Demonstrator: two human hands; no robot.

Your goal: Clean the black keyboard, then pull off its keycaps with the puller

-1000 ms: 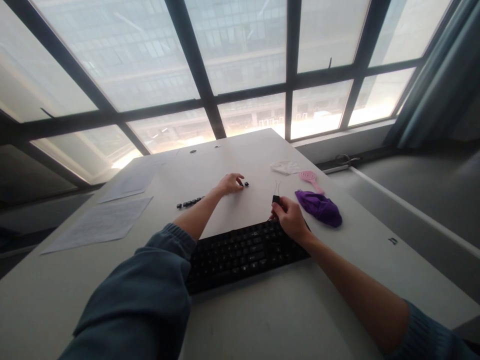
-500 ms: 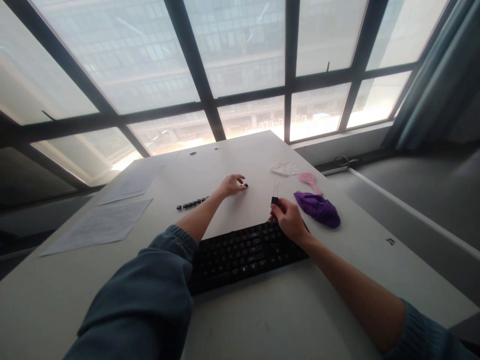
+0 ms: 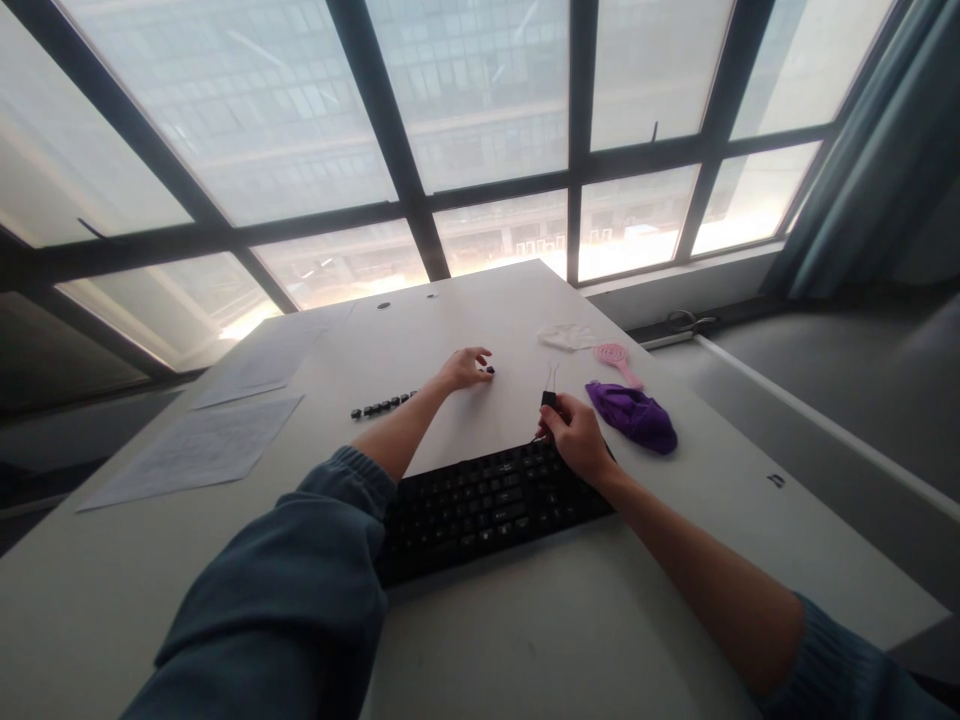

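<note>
My left hand (image 3: 463, 371) is low over the table beyond the keyboard, its thumb and fingers closed round a small black keycap (image 3: 490, 370). A row of several black keycaps (image 3: 379, 406) runs along the table to its left, partly hidden by my forearm. Gripped in my right hand (image 3: 575, 432) is a keycap puller (image 3: 550, 397), its black handle upright and two thin wires pointing up. That hand is over the top right of the black keyboard (image 3: 495, 510), whose left end is hidden by my left sleeve.
Right of my right hand lie a purple cloth item (image 3: 632, 417), a pink hairbrush (image 3: 613, 357) and a crumpled clear plastic bag (image 3: 566, 337). Printed papers (image 3: 199, 450) cover the left side of the white table (image 3: 480, 650). A small dark piece (image 3: 776, 481) lies near the right edge.
Both hands hold nearly the same positions and grips. The whole view has shifted very slightly.
</note>
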